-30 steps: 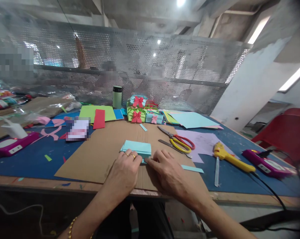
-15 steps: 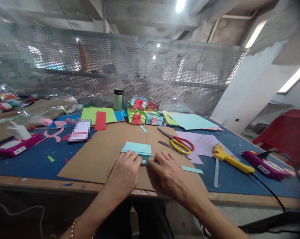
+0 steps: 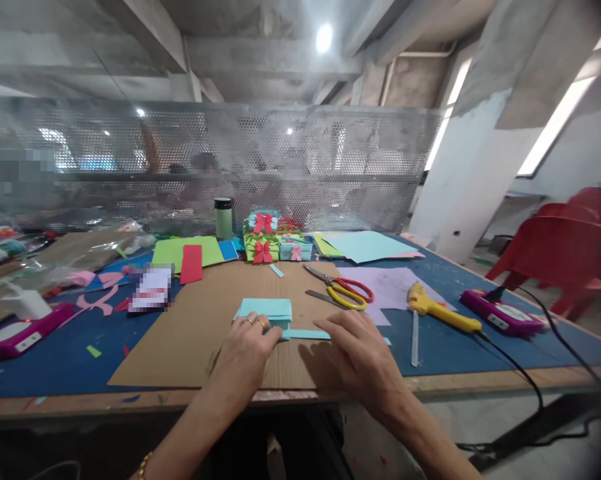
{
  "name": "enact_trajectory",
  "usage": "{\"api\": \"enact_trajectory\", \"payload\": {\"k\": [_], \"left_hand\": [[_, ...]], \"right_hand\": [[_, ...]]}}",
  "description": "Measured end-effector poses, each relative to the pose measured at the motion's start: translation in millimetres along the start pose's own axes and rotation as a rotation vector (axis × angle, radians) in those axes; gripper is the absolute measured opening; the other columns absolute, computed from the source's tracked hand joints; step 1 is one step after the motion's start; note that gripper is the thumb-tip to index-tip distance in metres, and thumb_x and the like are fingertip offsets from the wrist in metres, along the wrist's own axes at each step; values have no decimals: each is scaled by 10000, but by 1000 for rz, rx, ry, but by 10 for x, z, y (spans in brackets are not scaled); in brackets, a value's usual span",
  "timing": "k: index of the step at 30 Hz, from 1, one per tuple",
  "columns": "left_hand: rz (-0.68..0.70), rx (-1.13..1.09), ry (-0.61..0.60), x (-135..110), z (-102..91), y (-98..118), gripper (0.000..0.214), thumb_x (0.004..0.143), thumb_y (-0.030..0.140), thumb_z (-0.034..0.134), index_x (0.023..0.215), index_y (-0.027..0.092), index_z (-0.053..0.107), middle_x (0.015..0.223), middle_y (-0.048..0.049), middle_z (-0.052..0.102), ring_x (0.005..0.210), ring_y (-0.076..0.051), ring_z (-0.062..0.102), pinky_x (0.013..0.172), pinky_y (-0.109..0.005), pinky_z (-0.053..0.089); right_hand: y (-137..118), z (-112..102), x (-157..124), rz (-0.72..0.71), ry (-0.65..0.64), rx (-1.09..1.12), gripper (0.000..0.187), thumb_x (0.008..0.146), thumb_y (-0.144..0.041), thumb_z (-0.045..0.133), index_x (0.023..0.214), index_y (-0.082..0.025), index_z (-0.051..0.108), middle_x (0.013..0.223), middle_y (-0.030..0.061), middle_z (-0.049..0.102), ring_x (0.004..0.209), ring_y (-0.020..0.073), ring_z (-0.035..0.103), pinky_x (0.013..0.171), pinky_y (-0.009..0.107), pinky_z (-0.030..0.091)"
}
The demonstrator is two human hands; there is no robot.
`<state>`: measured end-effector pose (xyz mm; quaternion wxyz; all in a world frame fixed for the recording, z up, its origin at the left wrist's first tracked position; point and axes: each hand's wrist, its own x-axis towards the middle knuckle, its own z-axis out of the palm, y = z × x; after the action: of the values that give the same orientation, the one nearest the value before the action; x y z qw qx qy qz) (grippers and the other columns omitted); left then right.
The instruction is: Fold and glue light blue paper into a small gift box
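My left hand [image 3: 248, 350] rests on the brown cardboard sheet [image 3: 195, 333], fingers curled and pinching the left end of a thin light blue paper strip [image 3: 305, 334]. Just beyond its knuckles lies a folded light blue paper piece [image 3: 264, 309]. My right hand [image 3: 363, 353] lies palm down to the right, its fingertips at the strip's right end. Whether it grips the strip is unclear.
Red-and-yellow scissors [image 3: 343, 291] and a yellow glue gun [image 3: 438, 312] lie to the right on the blue mat [image 3: 55, 340]. Small paper gift boxes with bows [image 3: 270, 240], coloured sheets [image 3: 365, 245], a green bottle [image 3: 223, 217] and purple devices [image 3: 500, 313] stand around. Red chairs [image 3: 560, 253] are at the right.
My right hand has slid to the right, baring a light blue strip stretched between both hands. The camera has turned a little rightward and tilted up.
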<state>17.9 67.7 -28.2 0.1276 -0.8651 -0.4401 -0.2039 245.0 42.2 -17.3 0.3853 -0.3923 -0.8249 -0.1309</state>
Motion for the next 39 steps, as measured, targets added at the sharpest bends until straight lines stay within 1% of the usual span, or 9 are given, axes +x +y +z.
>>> {"api": "enact_trajectory", "payload": {"k": [5,10,14,19,23,26,31,36,39], "left_hand": [[-86,-277,58,76,-125,-64,230,969,148,499,937,226,713,916,-41,710,917,-228,597,828,-382,379],[-321,-626,131,180,-397,-113,157,890,238,591,902,220,747,915,-21,740,858,-209,620,797,-332,400],[-467,-1037,18,191,-564,-89,226,853,376,648,900,179,748,777,-22,704,684,-162,574,626,-260,397],[-552,-1530,-95,145,-612,64,286,751,408,788,859,146,747,806,-38,704,717,-130,579,671,-218,444],[-607,-1768,-228,87,-576,190,306,676,375,861,791,122,734,678,-10,639,579,-68,508,556,-167,396],[-647,-1874,-298,38,-544,257,301,662,345,876,788,121,720,645,4,615,517,-42,483,499,-147,356],[-676,-1886,-333,-22,-559,373,329,663,360,873,825,126,705,672,-9,634,544,-68,548,531,-167,410],[-574,-1764,-309,-98,-580,422,352,750,427,799,910,127,708,735,-21,643,611,-87,556,595,-196,435],[-524,-1670,-270,-157,-566,410,336,780,446,768,850,126,696,733,-24,632,649,-104,552,614,-213,429]], "right_hand": [[-44,-153,-214,25,65,100,430,900,10,447,1222,-225,610,971,70,641,894,210,579,773,356,484],[-105,-199,-326,52,134,194,458,921,-4,437,1273,-258,586,1002,77,642,919,193,614,750,305,529],[-60,-203,-204,173,201,254,387,964,-114,475,1295,-281,584,1129,100,620,1044,217,614,854,349,534],[-43,-209,114,258,209,442,315,940,-334,615,1250,-280,600,1280,101,569,1231,262,525,1034,454,448],[-133,-210,213,244,131,646,164,907,-369,659,1022,-252,654,1223,79,573,1230,258,512,1051,434,414],[-180,-206,175,275,79,739,115,906,-342,656,875,-233,642,1126,56,589,1151,233,555,1000,383,432],[-237,-201,92,323,77,778,106,899,-314,650,845,-223,633,1130,57,616,1124,227,574,977,366,427],[-355,-183,75,386,69,746,141,880,-325,651,798,-215,618,1101,66,643,1106,243,585,944,371,438],[-419,-164,61,424,59,787,173,874,-362,659,790,-216,619,1078,52,648,1071,235,591,912,348,450]]}}
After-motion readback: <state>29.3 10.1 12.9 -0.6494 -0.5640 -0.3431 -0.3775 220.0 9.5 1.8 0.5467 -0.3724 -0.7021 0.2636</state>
